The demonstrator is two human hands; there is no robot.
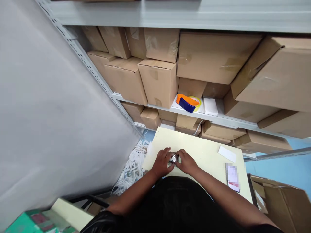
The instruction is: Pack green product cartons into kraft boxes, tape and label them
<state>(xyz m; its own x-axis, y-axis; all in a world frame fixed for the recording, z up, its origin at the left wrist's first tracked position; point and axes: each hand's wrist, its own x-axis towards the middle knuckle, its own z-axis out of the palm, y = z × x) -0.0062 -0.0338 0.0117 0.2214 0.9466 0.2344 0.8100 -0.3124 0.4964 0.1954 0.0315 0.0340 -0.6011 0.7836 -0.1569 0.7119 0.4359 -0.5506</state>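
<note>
A small, round, shiny metal object (174, 158) lies on or just above the pale yellow table (191, 145), between my two hands; its exact kind I cannot make out. My left hand (162, 162) curls around its left side, thumb at the near edge. From the right, my right hand (186, 162) closes on it too, fingertips at the far edge and thumb at the near one. The domed top shows between the fingers, while its sides are mostly covered.
A white flat box (227, 153) and a phone (232, 177) lie on the table's right side. Behind, metal shelves hold several cardboard boxes (157, 81) and an orange-and-blue tape dispenser (188, 103). Paper scraps (133, 165) cover the floor at left; an open carton (279, 200) stands at right.
</note>
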